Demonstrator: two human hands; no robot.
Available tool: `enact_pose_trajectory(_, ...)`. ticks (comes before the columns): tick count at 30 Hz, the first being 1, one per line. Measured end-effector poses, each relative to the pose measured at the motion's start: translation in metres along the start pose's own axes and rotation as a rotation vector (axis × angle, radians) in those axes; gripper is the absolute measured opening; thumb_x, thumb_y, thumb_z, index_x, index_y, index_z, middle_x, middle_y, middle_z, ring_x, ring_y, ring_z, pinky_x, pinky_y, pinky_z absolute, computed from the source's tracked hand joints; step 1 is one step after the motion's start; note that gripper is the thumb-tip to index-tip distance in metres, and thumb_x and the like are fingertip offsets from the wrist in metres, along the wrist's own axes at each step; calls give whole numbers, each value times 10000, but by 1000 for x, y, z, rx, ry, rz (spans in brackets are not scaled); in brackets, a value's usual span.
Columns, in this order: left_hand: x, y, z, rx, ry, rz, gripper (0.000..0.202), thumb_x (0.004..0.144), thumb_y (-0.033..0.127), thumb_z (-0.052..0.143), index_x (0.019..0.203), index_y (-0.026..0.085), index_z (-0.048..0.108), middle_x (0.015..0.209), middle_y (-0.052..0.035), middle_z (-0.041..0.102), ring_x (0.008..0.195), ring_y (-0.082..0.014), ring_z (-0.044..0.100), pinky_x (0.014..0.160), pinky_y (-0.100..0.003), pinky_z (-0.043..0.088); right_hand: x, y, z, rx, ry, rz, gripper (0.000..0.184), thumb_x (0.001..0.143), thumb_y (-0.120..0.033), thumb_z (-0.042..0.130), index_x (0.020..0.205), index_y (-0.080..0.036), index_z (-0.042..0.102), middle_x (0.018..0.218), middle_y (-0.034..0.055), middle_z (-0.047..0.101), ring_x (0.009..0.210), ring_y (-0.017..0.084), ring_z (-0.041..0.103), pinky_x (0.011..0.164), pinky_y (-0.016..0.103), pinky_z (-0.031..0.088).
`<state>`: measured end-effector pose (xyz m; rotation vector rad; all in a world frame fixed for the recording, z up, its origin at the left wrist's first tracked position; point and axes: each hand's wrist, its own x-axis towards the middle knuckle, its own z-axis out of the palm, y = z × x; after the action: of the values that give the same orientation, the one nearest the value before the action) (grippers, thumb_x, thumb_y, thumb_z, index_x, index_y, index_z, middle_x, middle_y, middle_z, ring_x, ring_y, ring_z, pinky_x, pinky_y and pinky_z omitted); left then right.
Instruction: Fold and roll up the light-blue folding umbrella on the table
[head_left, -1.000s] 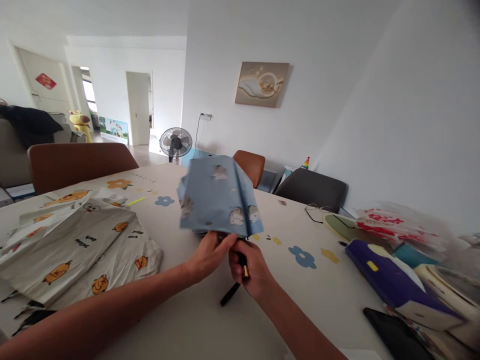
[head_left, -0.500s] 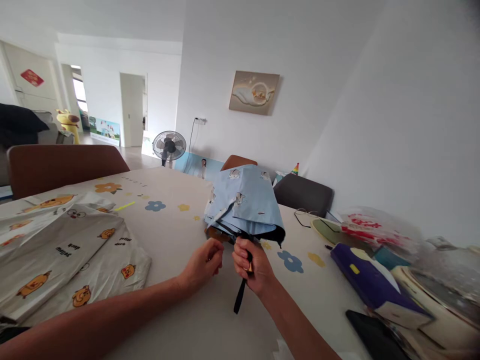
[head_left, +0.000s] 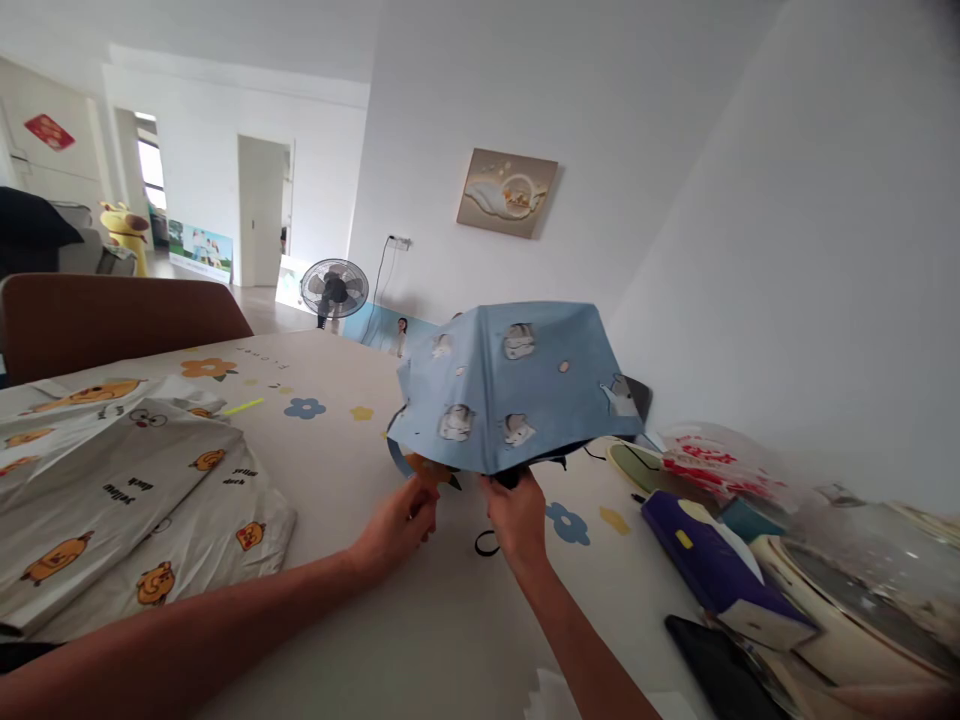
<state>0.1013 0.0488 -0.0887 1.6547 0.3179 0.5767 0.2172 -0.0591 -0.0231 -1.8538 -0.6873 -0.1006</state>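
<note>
A light blue folding umbrella with a pattern of small cartoon animals is held over the table, its canopy partly spread and its folds loose. My right hand is closed around the handle beneath the canopy's near edge, where most of the handle is hidden. A black wrist strap loops out beside that hand. To its left, my left hand has its fingers curled together just below the canopy's left corner. Whether anything is pinched in them I cannot make out.
A crumpled duck-print cloth covers the table's left side. On the right are a purple box, a black phone, a cream pot and a red-and-white plastic bag. A brown chair stands behind; a fan is farther off.
The umbrella's canopy has spread wider and now tilts its patterned top toward me. The wrist strap swung from hanging straight to a loop. My left hand stays close by, slightly shifted left.
</note>
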Motion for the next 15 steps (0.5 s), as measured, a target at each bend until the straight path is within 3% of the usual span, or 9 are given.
enact_pose_trajectory(3, 0, 2, 0, 15, 7, -11, 77, 768, 254, 413, 825, 207, 434, 577, 60, 488, 502, -89, 472, 469, -203, 373, -2, -1, 1, 141, -30, 104, 162, 619, -325, 640, 649, -200, 542, 420, -40, 503, 387, 130, 453, 394, 237, 315)
enact_pose_trajectory(8, 1, 0, 0, 13, 5, -13, 97, 753, 248, 421, 838, 205, 437, 582, 56, 496, 502, -93, 471, 466, -205, 374, -6, -12, 2, 429, -236, 285, 273, 659, -325, 631, 513, -199, 437, 380, -69, 400, 301, 66, 320, 289, 208, 246)
enact_pose_trajectory(13, 3, -3, 0, -24, -8, -6, 123, 758, 261, 443, 865, 203, 452, 604, 49, 508, 518, -100, 481, 449, -202, 366, -2, -19, -9, 1301, -658, 607, 165, 712, -260, 619, 673, -152, 500, 459, -118, 344, 293, 3, 259, 235, 120, 191)
enact_pose_trajectory(15, 4, 0, 0, -73, -24, -35, 171, 746, 279, 483, 895, 196, 477, 633, 34, 522, 563, -113, 502, 458, -208, 388, -1, -17, -14, 1516, -766, 637, 130, 756, -235, 587, 724, -130, 517, 462, -120, 342, 289, -5, 282, 230, 103, 183)
